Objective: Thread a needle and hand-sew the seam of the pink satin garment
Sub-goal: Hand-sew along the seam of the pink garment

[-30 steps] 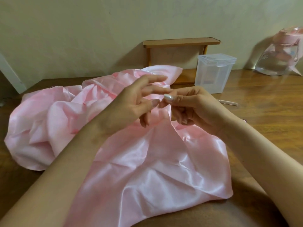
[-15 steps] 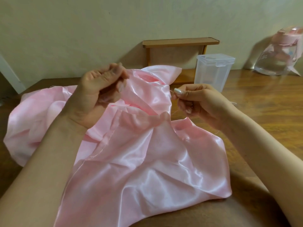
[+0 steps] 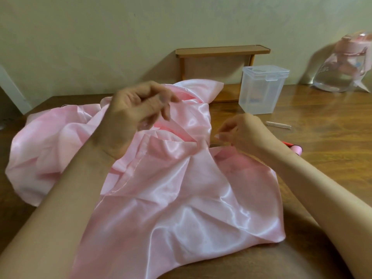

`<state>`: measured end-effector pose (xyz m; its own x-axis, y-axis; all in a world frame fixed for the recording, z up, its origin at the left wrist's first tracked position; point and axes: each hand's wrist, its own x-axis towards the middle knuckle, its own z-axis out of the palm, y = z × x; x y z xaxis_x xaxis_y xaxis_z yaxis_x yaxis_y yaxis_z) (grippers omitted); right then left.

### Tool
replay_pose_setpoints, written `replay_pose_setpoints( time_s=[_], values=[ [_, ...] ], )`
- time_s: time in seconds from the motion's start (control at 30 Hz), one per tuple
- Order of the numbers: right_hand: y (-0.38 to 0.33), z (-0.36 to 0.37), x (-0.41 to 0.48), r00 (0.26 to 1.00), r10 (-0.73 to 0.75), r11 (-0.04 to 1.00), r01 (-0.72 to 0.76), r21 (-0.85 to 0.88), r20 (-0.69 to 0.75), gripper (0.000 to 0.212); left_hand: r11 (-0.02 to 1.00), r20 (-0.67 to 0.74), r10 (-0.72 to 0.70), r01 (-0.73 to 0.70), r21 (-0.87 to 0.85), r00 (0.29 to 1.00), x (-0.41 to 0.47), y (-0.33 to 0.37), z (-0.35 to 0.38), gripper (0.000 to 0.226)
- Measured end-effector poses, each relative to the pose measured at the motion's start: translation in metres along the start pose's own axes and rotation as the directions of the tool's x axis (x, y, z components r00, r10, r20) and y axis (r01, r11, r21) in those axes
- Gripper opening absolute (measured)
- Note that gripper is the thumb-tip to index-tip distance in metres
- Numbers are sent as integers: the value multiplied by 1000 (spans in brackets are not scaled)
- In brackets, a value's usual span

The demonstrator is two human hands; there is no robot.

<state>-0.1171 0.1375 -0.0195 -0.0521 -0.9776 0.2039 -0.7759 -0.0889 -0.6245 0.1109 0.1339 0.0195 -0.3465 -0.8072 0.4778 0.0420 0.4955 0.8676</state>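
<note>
Garment (image 3: 181, 198) lies over the table's (image 3: 322, 158) near edge, bunched toward the left. Hands apart. Left hand (image 3: 132, 109), blurred, is raised over the garment with fingers curled; grip not determinable. Right hand (image 3: 239, 131) is at the garment's right fold, fingertips pinched; contents not determinable. Box (image 3: 261, 93) stands near the far edge.

Bare forearms, bare left hand (image 3: 136, 111), right hand (image 3: 239, 131) with a pale glossy fingernail

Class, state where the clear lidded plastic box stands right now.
In the head view the clear lidded box stands on the wooden table, right of centre, beside the small wooden shelf and beyond the right hand.
</note>
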Motion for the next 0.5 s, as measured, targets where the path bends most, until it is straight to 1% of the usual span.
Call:
replay_pose_setpoints(
  time_s=[0.03,0.07,0.1,0.13,0.17,0.2,0.23,0.27,0.33,0.4,0.47,0.5],
  values=[
    [-4,-2,-1,989,-94,995,95,5,-118,7,987,35,21,-26,157,999,-1,-2,4,14],
    [-9,-6,-3,946,-203,975,220,40,-253,15,945,70,23,-44,324,997,-1,-6,8,9],
    [-14,-11,-5,887,-306,930,356,88,-346,24,879,85,6,-46,475,996,-1,-10,11,5],
    [-20,-15,-8,844,-388,874,464,142,-370,29,814,76,-21,-27,580,997,-2,-12,15,2],
    [-24,-16,-12,826,-456,826,531,189,-330,30,786,52,-46,4,618,998,-2,-13,18,5],
    [-29,-15,-16,820,-511,802,563,201,-257,31,800,32,-61,30,600,998,-2,-12,21,11],
    [-32,-11,-20,815,-546,798,577,174,-195,31,844,16,-71,52,534,997,-2,-10,24,19],
    [-34,-7,-22,805,-569,794,591,140,-170,28,885,5,-84,72,460,996,-2,-6,25,26],
    [-33,0,-22,777,-591,775,621,114,-216,18,914,32,-97,76,399,995,-2,-1,27,33],
    [-32,0,-20,753,-605,756,645,109,-261,10,924,65,-106,74,375,992,-3,0,28,31],
    [-31,-2,-20,731,-629,736,669,98,-266,8,946,92,-121,87,311,988,-2,1,30,29],
    [-31,-3,-20,734,-632,729,672,131,-248,5,956,110,-128,93,280,986,-2,3,30,28]
  ],
)
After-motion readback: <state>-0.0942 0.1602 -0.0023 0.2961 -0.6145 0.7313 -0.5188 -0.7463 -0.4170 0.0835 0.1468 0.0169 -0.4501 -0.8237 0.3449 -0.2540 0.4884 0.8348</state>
